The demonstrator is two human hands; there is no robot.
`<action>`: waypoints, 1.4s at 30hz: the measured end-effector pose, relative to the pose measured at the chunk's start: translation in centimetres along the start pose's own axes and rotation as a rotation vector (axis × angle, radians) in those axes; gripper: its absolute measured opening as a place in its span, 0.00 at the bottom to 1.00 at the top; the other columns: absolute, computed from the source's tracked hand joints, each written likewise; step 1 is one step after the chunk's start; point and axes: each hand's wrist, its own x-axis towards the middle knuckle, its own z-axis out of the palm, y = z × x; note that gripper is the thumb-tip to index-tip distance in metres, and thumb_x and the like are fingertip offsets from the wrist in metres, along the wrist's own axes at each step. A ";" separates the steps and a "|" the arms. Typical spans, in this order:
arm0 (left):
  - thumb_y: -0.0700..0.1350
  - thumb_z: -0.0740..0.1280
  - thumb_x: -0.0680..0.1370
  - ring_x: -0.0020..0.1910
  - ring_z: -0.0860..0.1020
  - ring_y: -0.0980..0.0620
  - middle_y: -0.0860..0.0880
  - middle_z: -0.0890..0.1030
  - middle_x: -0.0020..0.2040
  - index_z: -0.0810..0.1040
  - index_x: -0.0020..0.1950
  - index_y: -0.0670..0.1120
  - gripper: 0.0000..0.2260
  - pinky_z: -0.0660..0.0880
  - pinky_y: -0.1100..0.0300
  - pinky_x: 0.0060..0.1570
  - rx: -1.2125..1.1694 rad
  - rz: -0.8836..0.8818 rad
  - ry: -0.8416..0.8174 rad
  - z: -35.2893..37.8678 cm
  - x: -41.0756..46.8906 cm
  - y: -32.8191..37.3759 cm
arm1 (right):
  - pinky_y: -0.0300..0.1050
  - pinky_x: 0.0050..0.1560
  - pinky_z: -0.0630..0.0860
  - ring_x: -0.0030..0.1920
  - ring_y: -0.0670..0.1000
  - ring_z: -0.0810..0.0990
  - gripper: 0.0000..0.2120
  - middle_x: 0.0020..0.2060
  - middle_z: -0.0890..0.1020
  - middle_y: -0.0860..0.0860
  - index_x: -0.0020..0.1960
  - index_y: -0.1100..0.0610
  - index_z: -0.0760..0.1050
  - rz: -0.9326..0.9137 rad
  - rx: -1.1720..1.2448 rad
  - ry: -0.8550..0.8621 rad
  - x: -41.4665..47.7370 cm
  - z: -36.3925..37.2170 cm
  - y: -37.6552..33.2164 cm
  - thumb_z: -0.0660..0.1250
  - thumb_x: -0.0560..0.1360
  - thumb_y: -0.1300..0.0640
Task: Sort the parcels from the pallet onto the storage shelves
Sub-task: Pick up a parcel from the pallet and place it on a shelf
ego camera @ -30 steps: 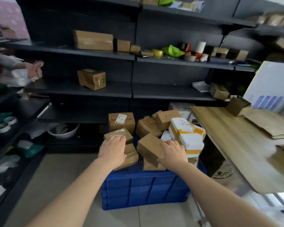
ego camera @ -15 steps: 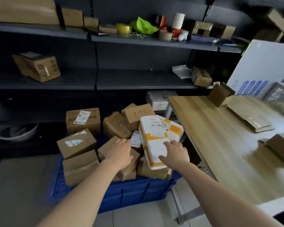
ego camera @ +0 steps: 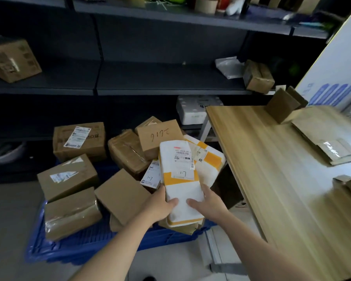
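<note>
A white parcel with orange bands (ego camera: 181, 180) lies on top of the pile, its label marked "1-7". My left hand (ego camera: 160, 205) grips its near left edge and my right hand (ego camera: 208, 201) grips its near right edge. A second white and orange parcel (ego camera: 210, 159) lies under it to the right. Several brown cardboard parcels (ego camera: 67, 176) are heaped on the blue plastic pallet (ego camera: 85, 245). The dark storage shelves (ego camera: 160, 78) stand behind the pile.
A wooden table (ego camera: 282, 179) with flattened cardboard (ego camera: 324, 138) stands close on the right. On the shelf sit a brown box at left (ego camera: 10, 59) and another at right (ego camera: 257, 76). A white pack (ego camera: 195, 109) lies under the shelf. Grey floor lies at left.
My view has moved closer and lower. My left hand left the brown box and came to the white and orange parcel; both hands now hold its near end.
</note>
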 end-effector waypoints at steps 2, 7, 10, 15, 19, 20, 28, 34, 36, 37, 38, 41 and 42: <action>0.49 0.64 0.80 0.64 0.73 0.52 0.54 0.73 0.68 0.59 0.75 0.55 0.25 0.71 0.57 0.61 -0.115 -0.028 -0.004 0.5 -0.1 -0.1 | 0.48 0.57 0.78 0.59 0.51 0.78 0.38 0.63 0.76 0.48 0.77 0.47 0.55 0.005 0.098 -0.014 0.4 0.3 0.3 0.71 0.73 0.44; 0.45 0.63 0.80 0.57 0.74 0.57 0.60 0.75 0.61 0.59 0.74 0.61 0.25 0.75 0.60 0.53 -0.315 -0.039 0.050 1.6 -2.1 -0.3 | 0.51 0.54 0.80 0.56 0.49 0.79 0.31 0.60 0.78 0.45 0.71 0.44 0.63 -0.073 0.213 0.058 -0.8 1.4 1.2 0.72 0.72 0.46; 0.44 0.63 0.81 0.53 0.73 0.64 0.63 0.74 0.57 0.59 0.73 0.62 0.24 0.71 0.69 0.41 -0.361 -0.023 0.112 2.1 -4.2 -0.3 | 0.51 0.53 0.80 0.54 0.46 0.78 0.30 0.57 0.78 0.41 0.70 0.41 0.65 -0.153 0.303 0.074 -2.4 1.6 1.8 0.73 0.71 0.48; 0.45 0.63 0.81 0.54 0.74 0.60 0.61 0.74 0.60 0.62 0.65 0.65 0.19 0.72 0.72 0.36 -0.461 -0.041 0.310 2.8 -9.7 -0.1 | 0.53 0.53 0.80 0.58 0.43 0.77 0.31 0.58 0.78 0.37 0.66 0.36 0.65 -0.364 0.306 0.041 -5.7 1.8 1.8 0.69 0.65 0.35; 0.43 0.64 0.81 0.53 0.73 0.63 0.61 0.74 0.58 0.62 0.67 0.65 0.22 0.72 0.73 0.36 -0.590 -0.027 0.534 3.0 -15.1 -0.9 | 0.54 0.59 0.77 0.61 0.43 0.75 0.32 0.60 0.76 0.38 0.68 0.38 0.66 -0.544 0.301 -0.034 -8.4 2.7 -0.3 0.68 0.66 0.35; 0.42 0.65 0.80 0.54 0.73 0.63 0.61 0.74 0.59 0.62 0.69 0.65 0.24 0.72 0.72 0.41 -0.609 -0.024 0.594 3.0 -16.3 -1.3 | 0.54 0.59 0.77 0.62 0.44 0.74 0.33 0.61 0.76 0.38 0.70 0.39 0.65 -0.589 0.303 -0.065 -9.0 3.1 -0.9 0.68 0.66 0.36; 0.37 0.66 0.78 0.61 0.74 0.60 0.57 0.77 0.63 0.66 0.65 0.66 0.27 0.74 0.62 0.57 -0.783 -0.050 1.036 1.8 -28.8 -5.7 | 0.51 0.56 0.78 0.58 0.42 0.78 0.26 0.56 0.79 0.36 0.61 0.30 0.69 -0.952 0.337 -0.320 -17.7 8.7 -7.6 0.70 0.71 0.54; 0.40 0.67 0.78 0.58 0.76 0.59 0.56 0.77 0.60 0.67 0.62 0.66 0.23 0.74 0.59 0.56 -0.840 -0.092 1.341 0.4 -39.9 -10.8 | 0.52 0.58 0.79 0.59 0.41 0.78 0.30 0.56 0.77 0.31 0.58 0.21 0.64 -1.068 0.339 -0.551 -26.3 16.8 -12.5 0.71 0.69 0.51; 0.40 0.67 0.78 0.59 0.75 0.58 0.57 0.77 0.59 0.67 0.60 0.67 0.23 0.73 0.61 0.54 -0.826 -0.117 1.427 -0.3 -43.8 -12.9 | 0.54 0.59 0.78 0.60 0.42 0.76 0.30 0.57 0.76 0.33 0.60 0.24 0.61 -1.093 0.338 -0.592 -29.6 20.1 -14.0 0.71 0.66 0.44; 0.40 0.67 0.78 0.60 0.74 0.58 0.58 0.78 0.59 0.67 0.59 0.68 0.23 0.73 0.61 0.53 -0.819 -0.128 1.469 -0.6 -45.7 -14.0 | 0.54 0.59 0.77 0.60 0.42 0.76 0.29 0.58 0.76 0.35 0.61 0.27 0.61 -1.102 0.342 -0.611 -31.3 21.7 -14.7 0.71 0.66 0.44; 0.39 0.67 0.78 0.61 0.74 0.57 0.58 0.78 0.59 0.68 0.58 0.69 0.23 0.74 0.60 0.53 -0.818 -0.138 1.510 -1.0 -47.7 -15.1 | 0.54 0.59 0.78 0.59 0.42 0.76 0.27 0.57 0.76 0.37 0.60 0.30 0.62 -1.115 0.342 -0.633 -33.1 23.3 -15.4 0.71 0.66 0.44; 0.40 0.67 0.78 0.61 0.75 0.56 0.54 0.76 0.64 0.69 0.68 0.62 0.24 0.75 0.59 0.55 -0.796 -0.200 1.626 -1.7 -53.4 -19.0 | 0.55 0.58 0.78 0.58 0.43 0.77 0.24 0.57 0.77 0.39 0.58 0.30 0.64 -1.160 0.336 -0.698 -38.5 28.3 -17.1 0.70 0.66 0.43; 0.41 0.68 0.78 0.61 0.75 0.56 0.53 0.76 0.65 0.69 0.70 0.59 0.24 0.75 0.57 0.57 -0.788 -0.220 1.660 -2.0 -55.3 -20.2 | 0.56 0.58 0.77 0.59 0.45 0.77 0.24 0.57 0.78 0.40 0.58 0.29 0.64 -1.184 0.336 -0.713 -40.2 30.0 -17.8 0.69 0.66 0.42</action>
